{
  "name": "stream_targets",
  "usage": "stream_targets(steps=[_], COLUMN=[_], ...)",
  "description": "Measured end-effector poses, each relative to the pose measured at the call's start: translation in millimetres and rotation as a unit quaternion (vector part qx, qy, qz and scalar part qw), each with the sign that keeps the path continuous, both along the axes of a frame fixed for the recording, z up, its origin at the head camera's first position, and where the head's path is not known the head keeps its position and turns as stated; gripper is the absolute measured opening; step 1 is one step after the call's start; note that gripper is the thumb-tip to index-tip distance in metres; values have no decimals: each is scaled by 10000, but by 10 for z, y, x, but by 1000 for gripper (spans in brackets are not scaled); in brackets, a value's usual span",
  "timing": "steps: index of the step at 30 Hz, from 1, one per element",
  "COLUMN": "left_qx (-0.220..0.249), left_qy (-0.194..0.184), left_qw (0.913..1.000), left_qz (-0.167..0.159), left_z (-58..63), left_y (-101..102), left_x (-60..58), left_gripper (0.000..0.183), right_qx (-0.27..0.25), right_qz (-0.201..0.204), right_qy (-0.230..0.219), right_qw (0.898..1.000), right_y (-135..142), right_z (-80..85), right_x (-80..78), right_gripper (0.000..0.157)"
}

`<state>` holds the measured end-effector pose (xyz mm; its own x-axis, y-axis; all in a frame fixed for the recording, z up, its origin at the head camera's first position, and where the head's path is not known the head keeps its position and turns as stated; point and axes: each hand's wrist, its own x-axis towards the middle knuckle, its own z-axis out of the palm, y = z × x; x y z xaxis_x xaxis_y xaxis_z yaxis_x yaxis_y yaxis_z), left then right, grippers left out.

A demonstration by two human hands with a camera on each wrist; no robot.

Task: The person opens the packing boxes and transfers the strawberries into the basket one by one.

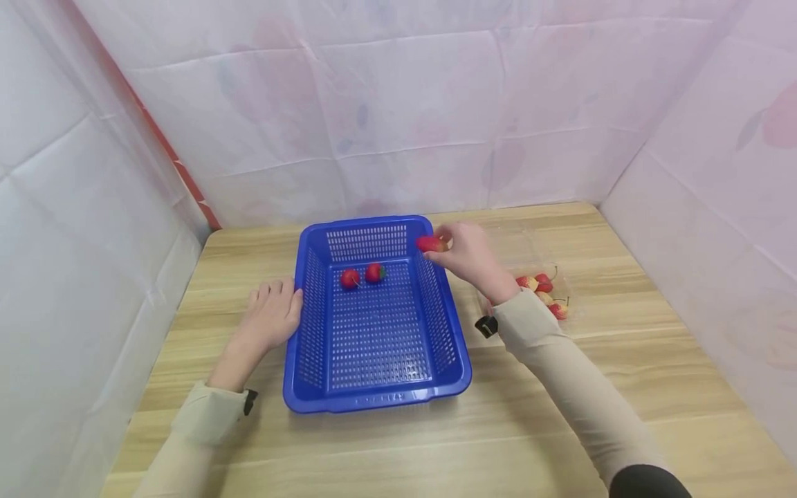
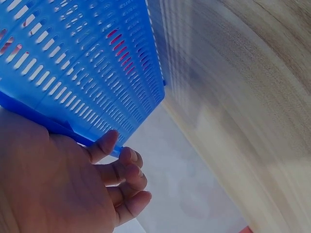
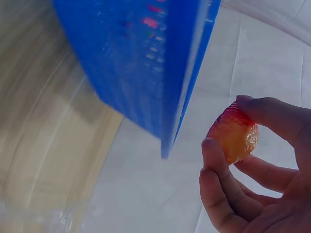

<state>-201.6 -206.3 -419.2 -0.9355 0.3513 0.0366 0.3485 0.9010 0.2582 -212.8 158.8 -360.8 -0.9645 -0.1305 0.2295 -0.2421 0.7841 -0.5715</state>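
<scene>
A blue plastic basket [image 1: 380, 398] with slotted walls stands on the table. In it lie a red cherry [image 1: 350, 279] with a stem and a red strawberry [image 1: 375, 272] with green leaves. My right hand [image 1: 470, 254] pinches a red and yellow strawberry [image 3: 233, 133] between thumb and fingertips, above the basket's right rim near the far corner. At the left rim, my left hand [image 1: 272, 315] touches the basket's outer side with its thumb; the fingers are loosely bent and hold nothing in the left wrist view [image 2: 68, 179].
Right of the basket, partly behind my right forearm, a clear plastic box [image 1: 566, 287] holds several red and yellow fruits [image 1: 558, 311], some with stems. Pale cloth walls [image 1: 398, 124] surround the wooden table [image 1: 529, 429] on the back and sides.
</scene>
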Motion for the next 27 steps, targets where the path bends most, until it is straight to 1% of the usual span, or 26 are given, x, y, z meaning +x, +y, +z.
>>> stream_targets(steps=[6, 11, 16, 21, 23, 27], left_qx=[-8, -8, -28, -32, -35, -28], left_qy=[-43, -43, -43, -79, -77, -88], left_qw=[10000, 10000, 10000, 10000, 10000, 10000], left_qz=[-5, -18, 11, 1, 6, 6], left_z=[1, -2, -5, 6, 7, -3], left_y=[0, 1, -6, 2, 9, 23], left_x=[-12, -34, -42, -45, -47, -47], left_gripper=[38, 41, 40, 41, 41, 42], right_qx=[-235, -82, 47, 363, 515, 605], right_qz=[30, -104, -12, -3, -81, -300], right_qy=[-365, -680, -870, -1255, -1454, -1881], right_qw=[9991, 9976, 9962, 9914, 9880, 9798], right_y=[-167, -294, -425, -572, -617, -674], right_z=[23, 63, 80, -4, -56, -163], right_x=[-132, -245, -351, -468, -520, -591], right_gripper=[27, 26, 27, 20, 20, 19])
